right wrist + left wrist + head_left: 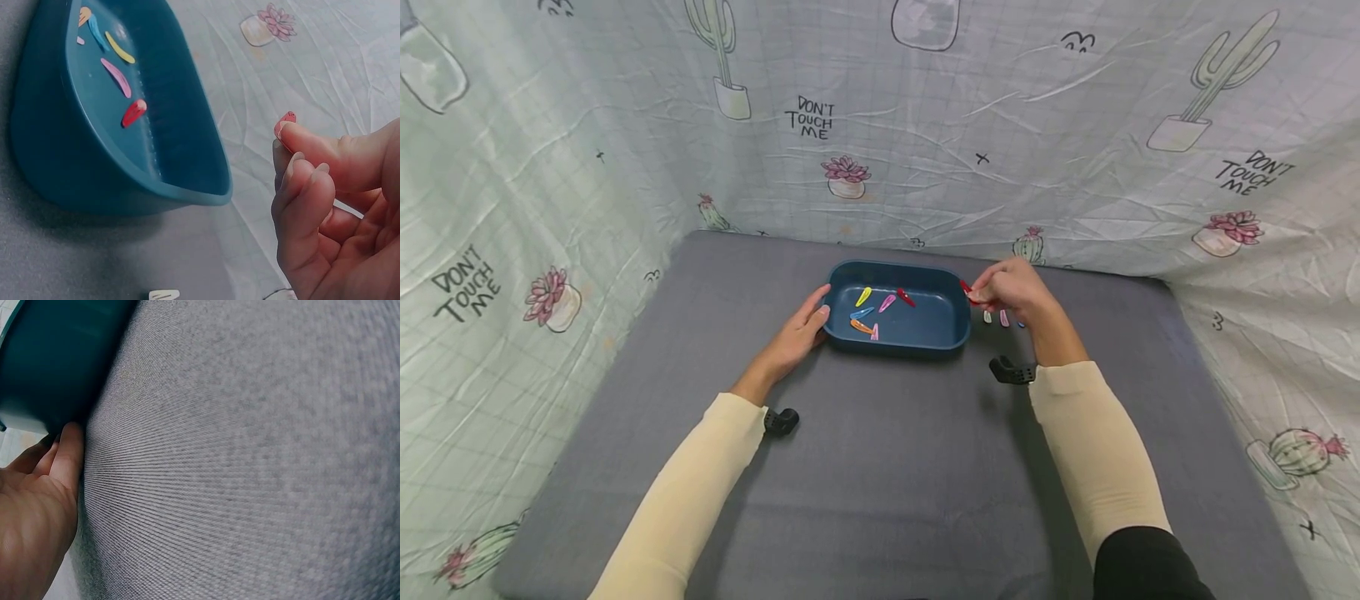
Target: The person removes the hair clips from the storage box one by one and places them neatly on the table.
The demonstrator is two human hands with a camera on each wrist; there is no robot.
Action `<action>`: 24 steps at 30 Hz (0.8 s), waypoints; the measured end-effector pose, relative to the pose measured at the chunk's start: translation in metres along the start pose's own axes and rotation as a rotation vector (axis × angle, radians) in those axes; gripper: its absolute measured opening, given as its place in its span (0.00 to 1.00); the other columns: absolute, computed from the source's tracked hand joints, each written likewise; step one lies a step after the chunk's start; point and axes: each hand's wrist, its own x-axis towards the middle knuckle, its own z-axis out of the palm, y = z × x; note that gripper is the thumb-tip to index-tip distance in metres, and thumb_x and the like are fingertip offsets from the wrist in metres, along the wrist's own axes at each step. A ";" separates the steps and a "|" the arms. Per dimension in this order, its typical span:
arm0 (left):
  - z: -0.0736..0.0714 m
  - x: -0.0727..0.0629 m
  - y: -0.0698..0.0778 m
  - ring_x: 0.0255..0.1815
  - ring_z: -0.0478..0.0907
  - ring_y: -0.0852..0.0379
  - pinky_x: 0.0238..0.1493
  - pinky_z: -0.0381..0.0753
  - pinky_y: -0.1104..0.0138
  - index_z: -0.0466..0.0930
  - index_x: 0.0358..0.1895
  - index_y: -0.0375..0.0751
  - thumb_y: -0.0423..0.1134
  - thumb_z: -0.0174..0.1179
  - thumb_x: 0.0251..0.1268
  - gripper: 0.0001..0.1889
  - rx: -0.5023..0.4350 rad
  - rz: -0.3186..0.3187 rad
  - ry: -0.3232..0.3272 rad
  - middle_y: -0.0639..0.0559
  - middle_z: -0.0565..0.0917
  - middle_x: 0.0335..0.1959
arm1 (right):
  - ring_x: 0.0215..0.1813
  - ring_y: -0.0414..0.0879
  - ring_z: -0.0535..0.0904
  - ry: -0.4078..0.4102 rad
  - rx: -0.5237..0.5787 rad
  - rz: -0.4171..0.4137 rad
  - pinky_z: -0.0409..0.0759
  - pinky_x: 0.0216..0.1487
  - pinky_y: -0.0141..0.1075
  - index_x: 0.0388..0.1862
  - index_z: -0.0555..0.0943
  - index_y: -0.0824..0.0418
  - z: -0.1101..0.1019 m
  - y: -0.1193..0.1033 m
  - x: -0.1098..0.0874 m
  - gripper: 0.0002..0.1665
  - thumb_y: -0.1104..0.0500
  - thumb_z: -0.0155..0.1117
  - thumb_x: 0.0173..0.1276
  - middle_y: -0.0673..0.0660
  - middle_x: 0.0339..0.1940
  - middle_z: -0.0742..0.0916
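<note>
A red hair clip (966,287) is pinched between the thumb and fingertips of my right hand (1017,287), just outside the right end of a blue plastic bin (934,321). In the right wrist view, the tip of this clip (287,119) sticks out past the thumb. My left hand (792,340) touches the bin's left end with fairly straight fingers. Inside the bin lie a yellow clip (863,296), a pink clip (887,302), another red clip (906,297), a blue clip (862,313), an orange clip (861,327) and a pale pink clip (875,332).
Under my right hand, a white clip (987,317), a pink clip (1004,318) and a partly hidden blue clip (1021,324) lie on the grey cloth surface (887,467). A printed curtain (925,108) hangs behind and at both sides.
</note>
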 end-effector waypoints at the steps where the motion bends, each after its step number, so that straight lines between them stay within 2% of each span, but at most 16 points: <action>1: 0.000 0.000 0.001 0.87 0.51 0.44 0.82 0.60 0.45 0.45 0.86 0.59 0.50 0.38 0.89 0.30 0.004 0.000 0.001 0.47 0.45 0.88 | 0.21 0.42 0.80 0.001 0.001 0.004 0.84 0.27 0.31 0.37 0.84 0.72 -0.001 0.000 0.000 0.04 0.69 0.69 0.69 0.50 0.21 0.86; 7: 0.001 -0.002 0.004 0.87 0.51 0.42 0.82 0.59 0.43 0.44 0.87 0.55 0.49 0.37 0.89 0.30 -0.021 0.013 -0.018 0.43 0.45 0.88 | 0.22 0.41 0.81 0.014 -0.017 0.013 0.84 0.27 0.31 0.40 0.84 0.74 -0.008 0.003 -0.002 0.06 0.69 0.68 0.70 0.50 0.21 0.86; 14: 0.002 -0.003 0.006 0.87 0.50 0.42 0.82 0.58 0.43 0.43 0.87 0.54 0.50 0.37 0.89 0.31 -0.021 0.012 -0.022 0.46 0.43 0.88 | 0.22 0.40 0.81 0.035 -0.026 0.031 0.86 0.30 0.32 0.42 0.85 0.73 -0.014 0.007 -0.003 0.07 0.67 0.70 0.69 0.49 0.22 0.86; 24: 0.002 -0.004 0.006 0.88 0.50 0.44 0.82 0.59 0.44 0.44 0.87 0.57 0.51 0.37 0.89 0.30 -0.006 -0.004 -0.007 0.49 0.43 0.89 | 0.22 0.40 0.81 0.056 0.037 0.021 0.86 0.29 0.32 0.39 0.87 0.71 -0.022 0.012 -0.007 0.05 0.68 0.70 0.69 0.49 0.22 0.88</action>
